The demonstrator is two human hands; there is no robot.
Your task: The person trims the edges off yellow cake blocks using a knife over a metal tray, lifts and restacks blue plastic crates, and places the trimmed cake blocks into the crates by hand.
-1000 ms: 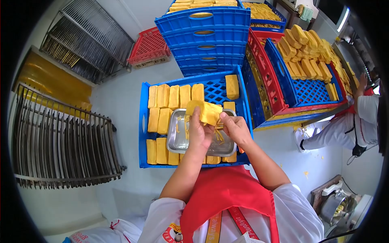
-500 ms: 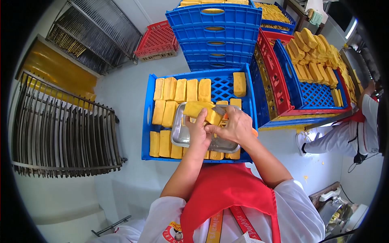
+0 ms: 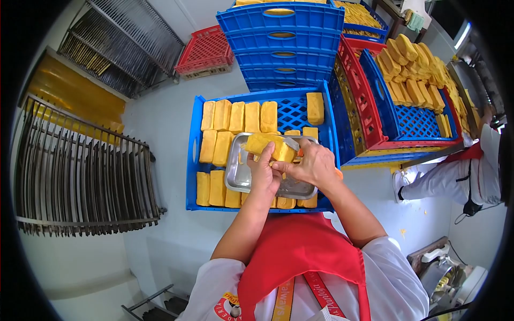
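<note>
Head view: 1.0 s ago I saw no blade at the yellow block, now the knife has its pale blade at the block's right end, angled differently than 0.5 s ago, so I'd judge the blade work on this 1 as under way, unfinished. Left hand fingers grip the block above the metal tray, inside the blue crate outline; right hand fingers wrap the knife's orange handle, thumb by the block.
</note>
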